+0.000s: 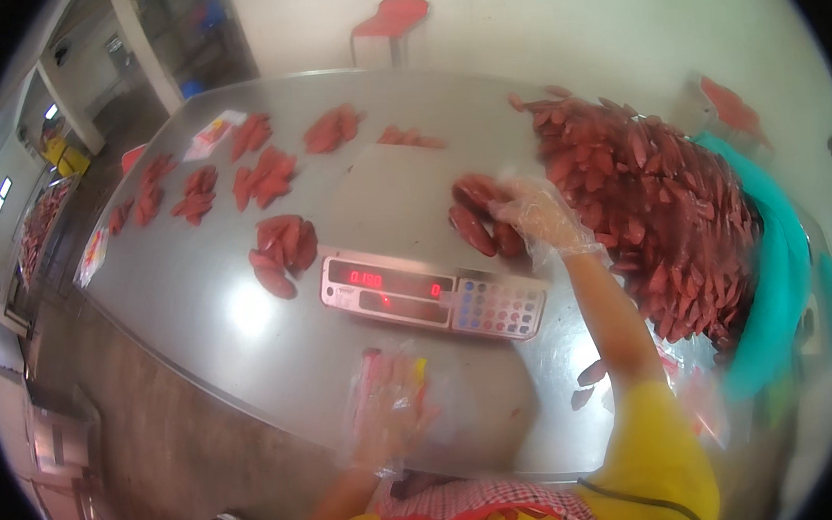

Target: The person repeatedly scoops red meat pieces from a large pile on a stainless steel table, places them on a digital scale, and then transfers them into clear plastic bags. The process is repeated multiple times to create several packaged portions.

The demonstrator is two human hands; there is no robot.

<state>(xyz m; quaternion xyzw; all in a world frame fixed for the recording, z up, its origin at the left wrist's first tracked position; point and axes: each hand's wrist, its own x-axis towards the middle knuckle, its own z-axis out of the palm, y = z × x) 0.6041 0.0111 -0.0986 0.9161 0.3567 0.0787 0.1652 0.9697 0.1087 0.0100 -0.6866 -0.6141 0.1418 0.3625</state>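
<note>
My right hand (541, 213), in a clear plastic glove, curls its fingers over a small group of dark red sausages (472, 228) at the right side of the scale's metal plate (382, 199). The digital scale (433, 295) faces me with its red display lit and its keypad at the right. Near the table's front edge, my left hand (388, 404), also gloved, lies flat over a plastic bag (370, 369) with pink and yellow print. The bag is mostly hidden under the palm. To the right of my right hand rises a large heap of sausages (656, 202).
Several small sausage piles (283, 251) lie left and behind the scale on the metal table (217, 344). Printed bags (93, 256) rest at its left edge. A teal cloth (778, 261) borders the heap. A red stool (392, 17) stands behind; a person in yellow (64, 156) is far left.
</note>
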